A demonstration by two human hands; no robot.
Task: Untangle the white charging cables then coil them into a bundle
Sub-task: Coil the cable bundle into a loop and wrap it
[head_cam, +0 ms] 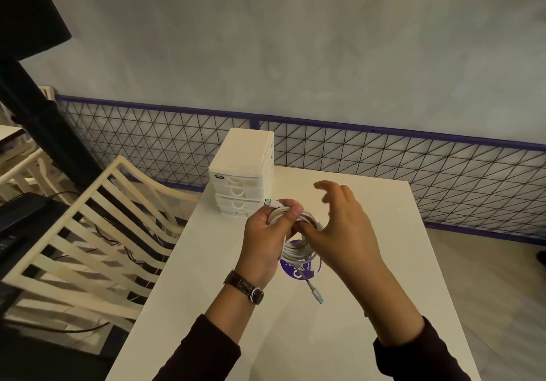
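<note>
White charging cables [296, 252], wound into a round coil of several loops, sit in my left hand [266, 237], which grasps the top of the coil with the thumb pressed over the strands, holding the bundle up above the table. One silvery plug end [268, 202] pokes out past my thumb on the far side of the grip, and a second plug [318, 298] dangles on a short tail below the coil, toward me. My right hand [345, 227] hovers just beside the coil, released, its fingers spread and loosely bent; the thumb reaches in at the loops, though I cannot tell whether it touches them. Directly under the hanging coil lies a round purple sticker [291, 274] on the plain white tabletop [221, 298]. Beyond my grip stands a small white plastic drawer unit [245, 167]. A dark-strapped wristwatch [246, 288] circles my left wrist. Off to the left of the grip is a cream slatted chair [103, 232].
</note>
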